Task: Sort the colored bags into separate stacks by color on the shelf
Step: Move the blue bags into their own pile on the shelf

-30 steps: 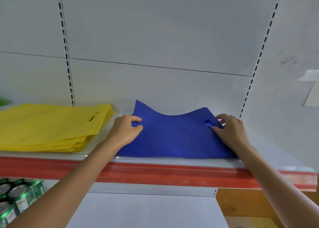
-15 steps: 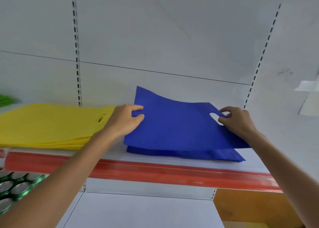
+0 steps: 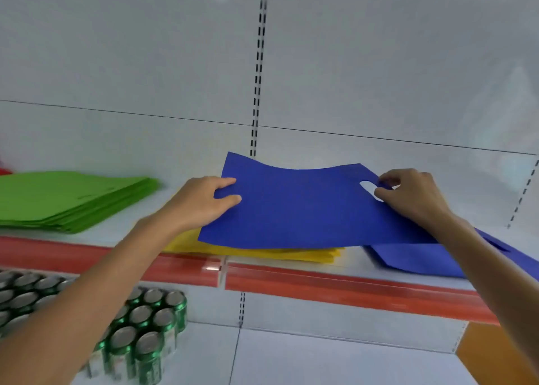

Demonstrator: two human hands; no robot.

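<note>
While the left hand point(image 3: 204, 202) pinches the left edge of a blue bag point(image 3: 306, 206) in its fingers point(image 3: 226, 181), the right hand point(image 3: 414, 195) grips the other side at the handle cut-out, holding the bag lifted over the yellow stack point(image 3: 262, 252) on the shelf point(image 3: 350, 288). A second blue bag point(image 3: 414, 257) lies just right of that stack, a green stack point(image 3: 67, 198) lies well to its left, and green cans point(image 3: 145, 335) stand on the level below.

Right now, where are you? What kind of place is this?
Probably a shop or its stockroom. The shelf has a red front edge and slotted uprights behind it, cans are packed in rows on the level below, and green bags lie in a neat stack like stock.
</note>
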